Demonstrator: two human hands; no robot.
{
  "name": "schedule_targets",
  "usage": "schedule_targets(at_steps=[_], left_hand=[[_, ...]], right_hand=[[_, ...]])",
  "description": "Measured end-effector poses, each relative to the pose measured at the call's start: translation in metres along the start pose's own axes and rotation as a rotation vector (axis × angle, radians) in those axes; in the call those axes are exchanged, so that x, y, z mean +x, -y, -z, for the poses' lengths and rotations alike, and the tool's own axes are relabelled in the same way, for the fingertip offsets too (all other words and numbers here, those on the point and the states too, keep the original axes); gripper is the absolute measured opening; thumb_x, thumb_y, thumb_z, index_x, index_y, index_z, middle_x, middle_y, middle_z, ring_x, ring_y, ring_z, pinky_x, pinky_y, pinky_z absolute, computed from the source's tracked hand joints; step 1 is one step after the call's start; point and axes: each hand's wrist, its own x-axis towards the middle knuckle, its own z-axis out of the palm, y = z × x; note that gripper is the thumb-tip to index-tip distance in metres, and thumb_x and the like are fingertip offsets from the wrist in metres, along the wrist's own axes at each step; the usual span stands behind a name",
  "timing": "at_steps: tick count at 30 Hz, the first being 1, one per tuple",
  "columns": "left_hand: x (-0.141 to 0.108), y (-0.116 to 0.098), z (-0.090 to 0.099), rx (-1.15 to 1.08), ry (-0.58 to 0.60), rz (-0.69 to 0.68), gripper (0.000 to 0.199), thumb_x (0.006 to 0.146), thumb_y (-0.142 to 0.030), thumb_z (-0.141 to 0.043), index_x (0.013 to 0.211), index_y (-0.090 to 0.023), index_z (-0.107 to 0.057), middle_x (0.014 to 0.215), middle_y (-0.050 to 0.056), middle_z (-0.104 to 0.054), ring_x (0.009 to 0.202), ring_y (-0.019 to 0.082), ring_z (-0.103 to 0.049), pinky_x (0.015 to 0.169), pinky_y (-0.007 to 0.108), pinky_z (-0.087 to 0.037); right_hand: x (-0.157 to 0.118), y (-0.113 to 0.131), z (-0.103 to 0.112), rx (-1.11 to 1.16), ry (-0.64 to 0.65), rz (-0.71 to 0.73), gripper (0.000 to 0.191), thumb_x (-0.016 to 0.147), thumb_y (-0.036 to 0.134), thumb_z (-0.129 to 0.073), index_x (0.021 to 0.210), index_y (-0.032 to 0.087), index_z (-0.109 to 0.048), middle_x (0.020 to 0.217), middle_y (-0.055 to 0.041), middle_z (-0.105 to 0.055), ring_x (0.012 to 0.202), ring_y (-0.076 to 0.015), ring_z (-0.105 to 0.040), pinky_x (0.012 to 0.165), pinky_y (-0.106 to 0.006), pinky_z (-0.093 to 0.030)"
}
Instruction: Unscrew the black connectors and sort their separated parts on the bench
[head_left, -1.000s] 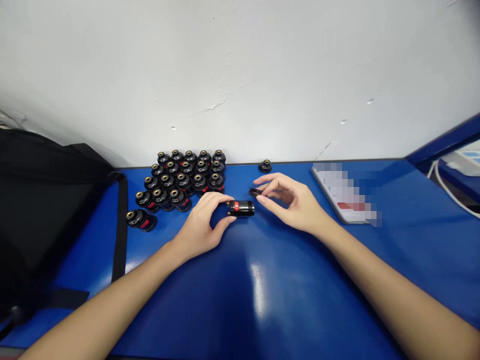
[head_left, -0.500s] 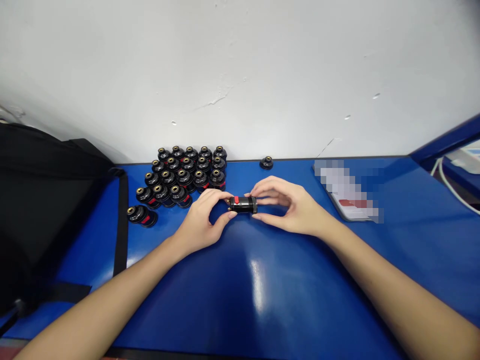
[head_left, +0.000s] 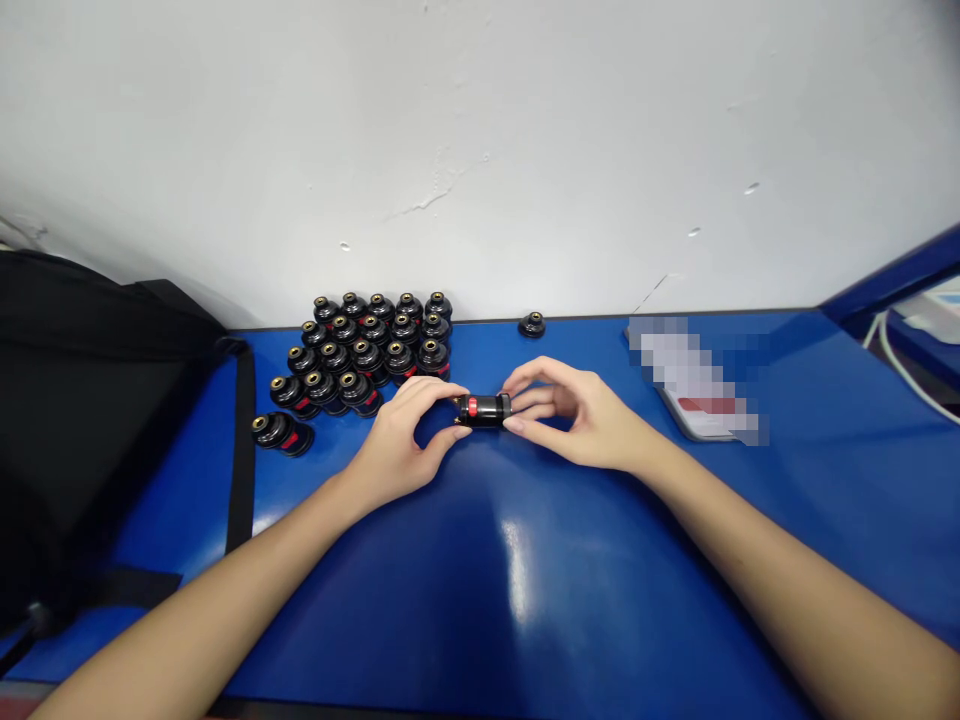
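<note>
Between my two hands lies a black cylindrical part [head_left: 489, 411] on its side, with a red mark near its left end and brass-coloured pins at that end. My left hand [head_left: 409, 437] pinches the pin end between thumb and fingers. The thumb and fingers of my right hand [head_left: 574, 415] close on the ridged right end. Left of my hands, several similar black parts [head_left: 367, 358] stand upright in rows, with brass centres and red marks. A single short black cap [head_left: 532, 324] sits apart near the wall.
The blue table [head_left: 420, 600] meets a white wall [head_left: 480, 150] at the back. A phone [head_left: 697, 415], partly blurred out, lies at the right. A black bag [head_left: 97, 400] with straps covers the left side. A white cable [head_left: 911, 375] hangs at the far right.
The black cylindrical part has rolled slightly about its length, its red mark now lower. My right fingers have closed in on its right end; my left hand has barely moved.
</note>
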Motion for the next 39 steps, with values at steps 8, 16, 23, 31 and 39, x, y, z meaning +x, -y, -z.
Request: schedule_targets(at_steps=[8,16,23,31,39], left_hand=[[-0.001,-0.003,-0.001,-0.009,0.038,-0.044,0.030,0.099,-0.023,-0.071,0.128,-0.022,-0.063,0.121,0.011,-0.074,0.116,0.026,-0.069,0.108,0.048,-0.055],[0.000,-0.003,0.000,0.007,-0.008,0.007,0.029,0.098,-0.021,-0.071,0.126,-0.020,-0.064,0.120,0.010,-0.074,0.114,0.024,-0.069,0.104,0.043,-0.056],[0.000,-0.001,-0.001,0.021,-0.030,-0.010,0.029,0.097,-0.020,-0.072,0.125,-0.019,-0.065,0.118,0.010,-0.075,0.112,0.025,-0.070,0.102,0.042,-0.056],[0.000,-0.003,-0.001,-0.019,0.019,-0.073,0.031,0.098,-0.021,-0.073,0.127,-0.020,-0.063,0.120,0.011,-0.074,0.115,0.025,-0.068,0.107,0.044,-0.055],[0.000,-0.003,-0.001,0.002,-0.012,-0.023,0.028,0.098,-0.021,-0.071,0.125,-0.020,-0.064,0.118,0.011,-0.074,0.112,0.025,-0.069,0.102,0.043,-0.057]], right_hand=[[0.002,0.008,-0.015,0.065,0.106,-0.344,0.051,0.106,0.070,-0.043,0.089,0.022,-0.052,0.064,-0.0040,-0.076,0.044,-0.0184,-0.072,0.040,-0.027,-0.057],[0.000,0.009,0.002,-0.235,-0.039,0.058,0.048,0.089,0.050,-0.082,0.124,0.021,-0.066,0.105,-0.0083,-0.077,0.083,-0.0208,-0.078,0.073,-0.034,-0.069],[-0.001,0.004,-0.001,-0.154,-0.011,0.102,0.036,0.091,0.038,-0.082,0.119,0.019,-0.069,0.108,-0.0090,-0.077,0.091,-0.0214,-0.080,0.087,-0.036,-0.069],[0.002,0.020,-0.023,0.007,0.088,-0.528,0.081,0.104,0.078,-0.030,0.065,0.016,-0.064,0.053,-0.0086,-0.070,0.030,-0.0119,-0.057,0.028,-0.022,-0.042],[0.000,0.016,-0.005,-0.274,-0.091,0.044,0.046,0.086,0.057,-0.083,0.109,0.019,-0.068,0.099,-0.0081,-0.075,0.081,-0.0208,-0.077,0.076,-0.034,-0.069]])
